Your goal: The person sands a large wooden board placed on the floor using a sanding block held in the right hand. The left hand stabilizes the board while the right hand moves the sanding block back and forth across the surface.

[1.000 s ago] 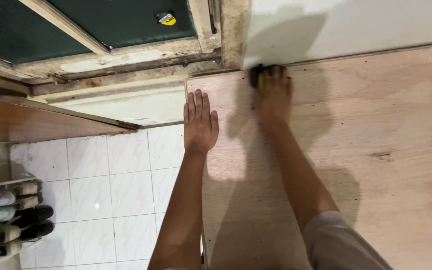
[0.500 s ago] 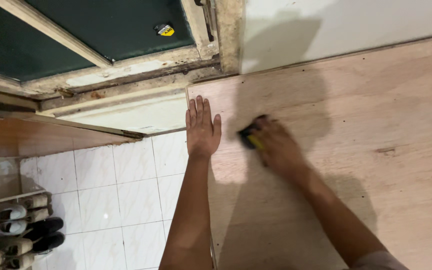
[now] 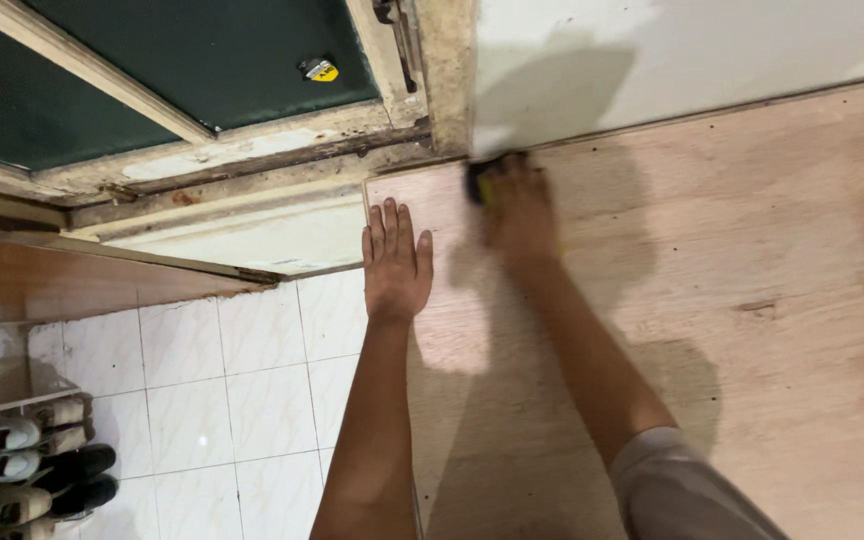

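A large sheet of pale plywood [image 3: 732, 300] fills the right half of the head view. My left hand [image 3: 396, 262] lies flat on its left edge, fingers together and pointing away from me. My right hand [image 3: 518, 203] presses a small dark pad with a yellow side [image 3: 476, 183] against the far left corner of the sheet. The pad is mostly hidden under my fingers and the hand is blurred.
A green door with a worn wooden frame [image 3: 252, 150] stands beyond the sheet, a white wall [image 3: 672, 60] to its right. White floor tiles [image 3: 212, 390] lie to the left below. Several shoes on a rack [image 3: 22, 470] sit at the bottom left.
My right hand slid the pad from the middle of the sheet back up to the far corner. My left hand stayed flat on the edge.
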